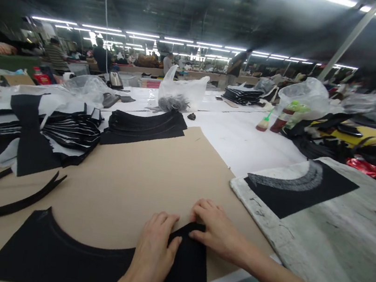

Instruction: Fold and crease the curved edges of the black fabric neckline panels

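A black fabric piece (84,264) with a curved upper edge lies flat on the brown board (136,176) in front of me. My left hand (153,253) rests on its right part, fingers reaching over the curved edge and thumb apart from them. At the upper right corner of this piece, my right hand (215,230) has its fingers curled and its thumb bent in on the fabric edge. The fingertips' exact hold there is partly hidden. A second black piece (291,203), its curve whitish and streaked, lies on the stained pale pad (345,244) to the right.
Black strips (11,209) curl at the left, before a pile of black and white pieces (68,135). Stacked black curved pieces (144,127) sit at the board's far edge. Beyond are a white plastic bag (183,88) and a small bottle (263,123). People work in the background.
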Action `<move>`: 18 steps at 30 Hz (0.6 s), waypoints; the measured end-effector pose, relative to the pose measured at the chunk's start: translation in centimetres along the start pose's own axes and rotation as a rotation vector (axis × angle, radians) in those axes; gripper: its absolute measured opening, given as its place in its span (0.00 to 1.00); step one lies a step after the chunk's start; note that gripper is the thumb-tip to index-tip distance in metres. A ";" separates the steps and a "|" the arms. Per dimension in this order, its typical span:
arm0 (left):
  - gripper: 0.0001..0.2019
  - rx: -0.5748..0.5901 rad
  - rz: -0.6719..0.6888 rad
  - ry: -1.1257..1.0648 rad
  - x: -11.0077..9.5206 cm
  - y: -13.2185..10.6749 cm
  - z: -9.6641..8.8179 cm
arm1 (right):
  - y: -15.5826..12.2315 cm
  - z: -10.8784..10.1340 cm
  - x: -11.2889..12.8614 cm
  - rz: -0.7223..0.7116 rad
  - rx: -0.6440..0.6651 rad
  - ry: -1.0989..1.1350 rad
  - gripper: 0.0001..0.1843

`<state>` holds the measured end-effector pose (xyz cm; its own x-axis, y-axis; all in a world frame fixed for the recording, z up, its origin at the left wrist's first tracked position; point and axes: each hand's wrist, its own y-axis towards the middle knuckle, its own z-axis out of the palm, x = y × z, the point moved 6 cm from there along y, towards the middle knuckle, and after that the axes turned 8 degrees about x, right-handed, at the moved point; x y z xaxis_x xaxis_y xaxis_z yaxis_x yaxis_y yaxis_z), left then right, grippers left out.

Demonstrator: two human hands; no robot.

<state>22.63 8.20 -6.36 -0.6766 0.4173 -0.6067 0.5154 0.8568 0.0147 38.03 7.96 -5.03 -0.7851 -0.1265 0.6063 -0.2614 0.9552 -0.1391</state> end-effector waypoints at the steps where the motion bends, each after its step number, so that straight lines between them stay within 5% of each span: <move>1: 0.17 0.013 -0.013 -0.025 -0.3 0.4 0.2 | 0.0 0.1 -0.2 0.005 0.010 0.059 0.10; 5: 0.13 0.077 -0.068 -0.181 -0.6 1.3 0.9 | -0.4 0.6 -1.3 0.020 0.063 0.256 0.08; 12: 0.13 0.360 -0.124 -0.715 -0.1 1.8 1.5 | -1.4 1.6 -2.2 0.055 0.088 0.653 0.10; 18: 0.09 0.197 -0.032 -0.660 -0.2 1.9 0.1 | -2.4 2.3 -1.4 0.116 0.066 0.931 0.17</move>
<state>23.79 9.67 -6.33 -0.2634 0.0677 -0.9623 0.6285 0.7688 -0.1179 38.46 5.27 -7.35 -0.0511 0.2608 0.9640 -0.2635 0.9276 -0.2649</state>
